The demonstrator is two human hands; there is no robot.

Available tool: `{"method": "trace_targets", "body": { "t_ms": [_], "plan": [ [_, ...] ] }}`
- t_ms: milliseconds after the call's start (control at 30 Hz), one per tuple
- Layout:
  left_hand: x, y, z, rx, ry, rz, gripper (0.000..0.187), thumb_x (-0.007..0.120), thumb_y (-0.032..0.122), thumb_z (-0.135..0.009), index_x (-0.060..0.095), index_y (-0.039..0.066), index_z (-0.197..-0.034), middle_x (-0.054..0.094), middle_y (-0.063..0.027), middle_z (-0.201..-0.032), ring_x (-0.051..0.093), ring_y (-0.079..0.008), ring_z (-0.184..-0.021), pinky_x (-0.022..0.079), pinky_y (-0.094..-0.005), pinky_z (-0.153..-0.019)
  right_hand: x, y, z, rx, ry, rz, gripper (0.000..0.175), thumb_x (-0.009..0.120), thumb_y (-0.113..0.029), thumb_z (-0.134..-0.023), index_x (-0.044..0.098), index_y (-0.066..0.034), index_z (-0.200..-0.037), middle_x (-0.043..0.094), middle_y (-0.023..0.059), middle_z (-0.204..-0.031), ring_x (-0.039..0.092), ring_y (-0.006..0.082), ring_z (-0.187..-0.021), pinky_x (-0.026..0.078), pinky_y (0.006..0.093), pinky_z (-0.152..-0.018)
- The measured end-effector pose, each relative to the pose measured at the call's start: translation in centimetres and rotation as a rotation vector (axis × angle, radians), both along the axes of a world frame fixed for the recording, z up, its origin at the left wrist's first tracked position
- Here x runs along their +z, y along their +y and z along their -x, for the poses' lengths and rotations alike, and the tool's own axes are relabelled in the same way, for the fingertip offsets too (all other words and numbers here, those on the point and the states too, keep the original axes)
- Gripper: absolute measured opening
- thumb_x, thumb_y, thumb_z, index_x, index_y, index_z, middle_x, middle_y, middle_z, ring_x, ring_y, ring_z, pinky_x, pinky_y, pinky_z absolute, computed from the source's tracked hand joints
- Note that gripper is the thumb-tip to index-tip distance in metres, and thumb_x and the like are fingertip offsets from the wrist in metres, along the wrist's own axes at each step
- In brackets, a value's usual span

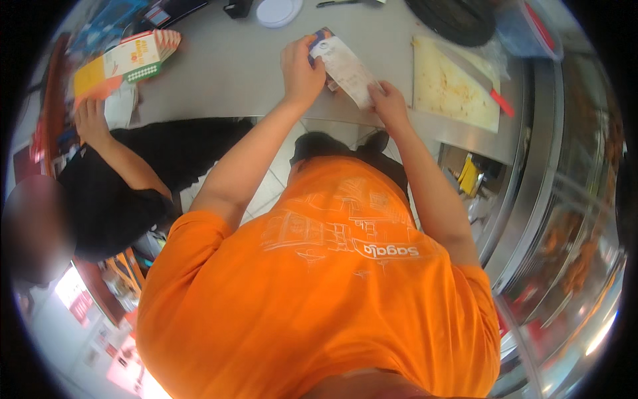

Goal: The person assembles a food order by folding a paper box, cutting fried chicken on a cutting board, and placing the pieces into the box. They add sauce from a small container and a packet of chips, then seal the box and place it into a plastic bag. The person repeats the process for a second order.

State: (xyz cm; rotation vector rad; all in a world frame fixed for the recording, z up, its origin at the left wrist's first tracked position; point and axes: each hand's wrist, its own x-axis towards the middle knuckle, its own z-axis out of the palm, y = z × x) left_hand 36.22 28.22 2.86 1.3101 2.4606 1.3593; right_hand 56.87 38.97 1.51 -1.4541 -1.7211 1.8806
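Between both hands I hold a long white paper slip (345, 69) with print on it, over the front part of the steel counter (229, 65). My left hand (305, 70) grips its upper left end, where something with a dark blue and orange surface shows beneath the paper. My right hand (389, 103) pinches the lower right end between thumb and fingers. What lies under the slip is mostly hidden. Right of my right hand, a stained, pale cutting board (448, 95) carries a knife (466, 70) with a red handle.
A person in black at the left has a hand (92, 122) by flattened printed cartons (132, 57) and white paper (119, 105). Along the back are a white round lid (278, 11), a black pen (338, 3), a black round tray (451, 17) and a plastic tub (528, 30). A glass display case (573, 224) stands at right.
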Motion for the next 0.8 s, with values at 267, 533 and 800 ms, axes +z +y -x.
{"method": "trace_targets", "body": {
  "t_ms": [267, 533, 800],
  "plan": [
    [-1.6, -0.3, 0.1, -0.162, 0.252, 0.496, 0.064, 0.069, 0.019, -0.097, 0.047, 0.012, -0.156, 0.05, -0.0095, -0.158, 0.038, -0.0348, -0.153, 0.026, -0.0557, -0.128, 1.3, 5.5, 4.9, 0.549, -0.302, -0.466, 0.046, 0.077, -0.027, -0.093, 0.059, -0.001, -0.126, 0.068, 0.0233, -0.112, 0.069, 0.0385, -0.106, 0.057, 0.0497, -0.092],
    [-3.4, 1.6, 6.7, -0.538, 0.289, 0.361, 0.067, 0.07, 0.015, -0.092, 0.047, 0.014, -0.155, 0.044, -0.0083, -0.163, 0.031, -0.0319, -0.158, 0.018, -0.0574, -0.132, -0.2, 7.9, 5.5, 1.171, 0.176, -1.169, 0.046, 0.071, -0.013, -0.089, 0.062, -0.0134, -0.135, 0.059, 0.0124, -0.138, 0.053, 0.0374, -0.133, 0.047, 0.0507, -0.109],
    [-2.7, 4.1, 9.9, -0.683, 0.255, 0.393, 0.067, 0.069, 0.015, -0.092, 0.048, 0.016, -0.155, 0.048, -0.0135, -0.159, 0.033, -0.0321, -0.157, 0.017, -0.0572, -0.132, 0.0, 8.1, 6.5, 1.274, 0.089, -1.154, 0.056, 0.072, -0.017, -0.089, 0.059, -0.0203, -0.143, 0.054, 0.0055, -0.151, 0.045, 0.0266, -0.148, 0.036, 0.0524, -0.121]
  ]
}}
